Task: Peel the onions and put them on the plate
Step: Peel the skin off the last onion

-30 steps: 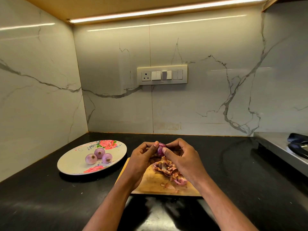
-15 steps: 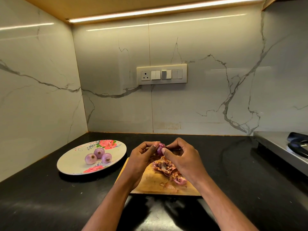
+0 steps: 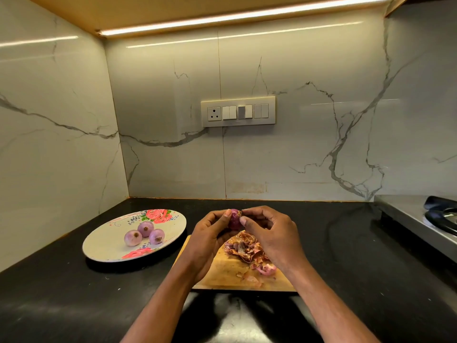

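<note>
Both hands meet above the far end of the board, clamped on one small purple onion (image 3: 234, 219). The left hand (image 3: 210, 233) cups it from the left with curled fingers, the thumb against its side. The right hand (image 3: 270, 231) pinches at its top right edge, where a scrap of brownish skin shows; thumb and forefinger appear to be picking at that skin. So this onion looks partly peeled, its purple flesh mostly bare but not yet clean.

Just under the hands lies a heap of dry brown and pink onion skins (image 3: 244, 248) on the light wooden chopping board (image 3: 230, 273), with a few loose curls nearer the near right corner. No unpeeled onion is visible on the board, though the hands hide part of it.

To the left, just beside the board on the black stone table (image 3: 74, 293), sits a round pale plate with red flowers painted on it (image 3: 103, 248). Three peeled pale purple onions (image 3: 146, 235) rest on it, touching one another.

Judging from this, three onions are done and the fourth is near its finish; what remains is stripping the last skin and setting it on the plate.
</note>
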A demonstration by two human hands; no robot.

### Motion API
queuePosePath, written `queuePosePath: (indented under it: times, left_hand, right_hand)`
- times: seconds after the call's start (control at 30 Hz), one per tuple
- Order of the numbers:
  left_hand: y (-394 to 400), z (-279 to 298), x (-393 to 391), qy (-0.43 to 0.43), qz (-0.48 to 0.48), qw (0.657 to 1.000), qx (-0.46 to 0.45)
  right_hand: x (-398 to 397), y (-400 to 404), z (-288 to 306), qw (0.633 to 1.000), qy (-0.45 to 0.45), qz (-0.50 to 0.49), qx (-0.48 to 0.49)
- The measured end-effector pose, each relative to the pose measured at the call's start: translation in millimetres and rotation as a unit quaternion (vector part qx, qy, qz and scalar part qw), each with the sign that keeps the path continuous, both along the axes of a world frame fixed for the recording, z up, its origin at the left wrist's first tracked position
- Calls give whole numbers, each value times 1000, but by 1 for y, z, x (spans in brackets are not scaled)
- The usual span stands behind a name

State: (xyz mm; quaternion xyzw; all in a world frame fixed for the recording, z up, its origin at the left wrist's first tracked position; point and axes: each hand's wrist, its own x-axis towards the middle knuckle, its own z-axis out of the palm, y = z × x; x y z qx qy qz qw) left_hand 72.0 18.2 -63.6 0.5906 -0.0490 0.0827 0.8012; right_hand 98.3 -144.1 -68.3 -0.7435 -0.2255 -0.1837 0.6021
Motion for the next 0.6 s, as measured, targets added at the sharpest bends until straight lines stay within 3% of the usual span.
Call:
queuePosePath:
  times: [0.23,0.6]
  left_hand:
    - [0,2,-2,-7,-24,999,-28]
    - [0,1,-1,-13,-6,1000,-21]
  right_hand:
    - [0,0,2,997,26,39,69]
    - [3,1,-2,1000,-17,-1,3]
